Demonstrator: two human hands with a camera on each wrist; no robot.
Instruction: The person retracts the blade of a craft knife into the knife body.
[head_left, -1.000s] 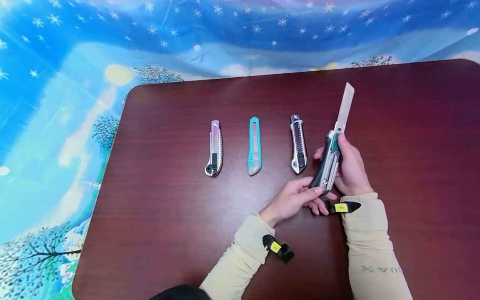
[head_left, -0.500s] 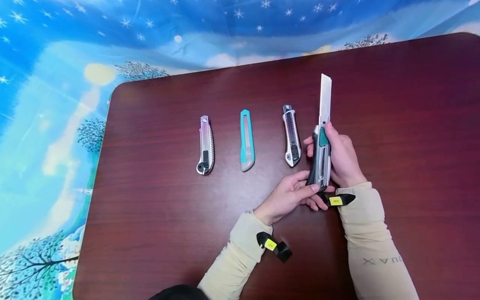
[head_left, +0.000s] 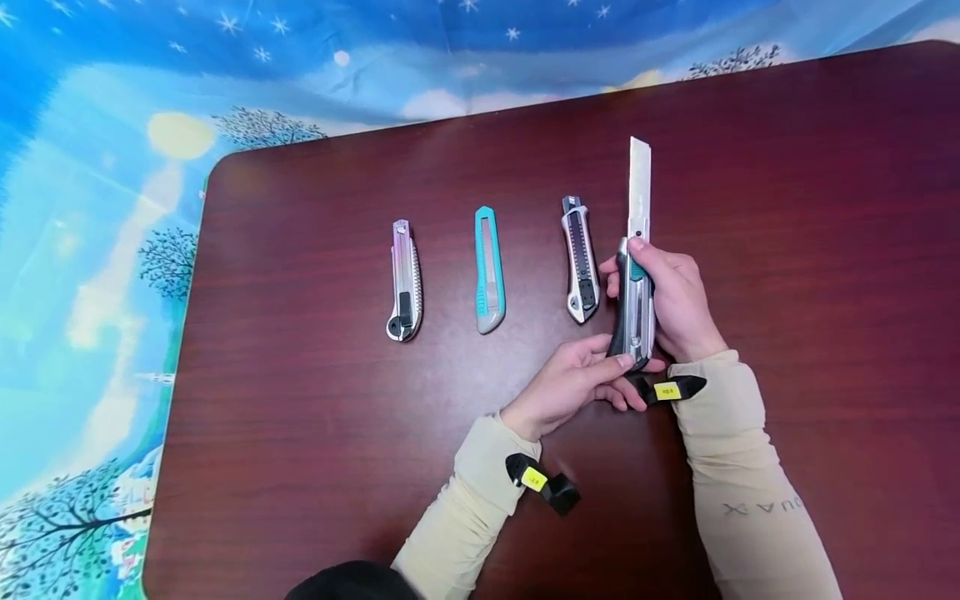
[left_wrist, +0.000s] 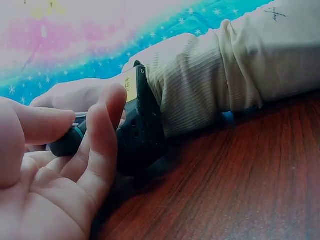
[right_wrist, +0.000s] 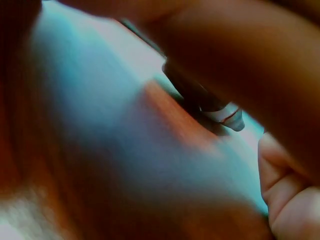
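Observation:
Both hands hold a black-and-silver utility knife [head_left: 640, 312] with a teal slider, its long blade [head_left: 640, 179] extended and pointing away from the person. My right hand [head_left: 684, 304] grips it from the right, thumb lying at the slider, other fingers passing behind the handle. At the handle's near end my left hand [head_left: 564, 379] pinches it between thumb and fingers. The left wrist view shows the left thumb [left_wrist: 50, 125] on the dark handle end [left_wrist: 67, 144]. Much of the right wrist view is blurred. Just left of the held knife lies a silver-and-black utility knife [head_left: 580, 262].
Farther left, a teal utility knife [head_left: 490, 271] and a silver-and-purple utility knife [head_left: 403, 279] lie in a row on the dark red wooden table [head_left: 315, 433]. A blue snowflake-patterned cloth [head_left: 375, 75] hangs behind. Each wrist wears a black strap [head_left: 542, 482].
The held utility knife has turned from a rightward tilt to nearly straight ahead, and both hands shift slightly left with it. The head view has moved, so the table sits higher. Both grips persist.

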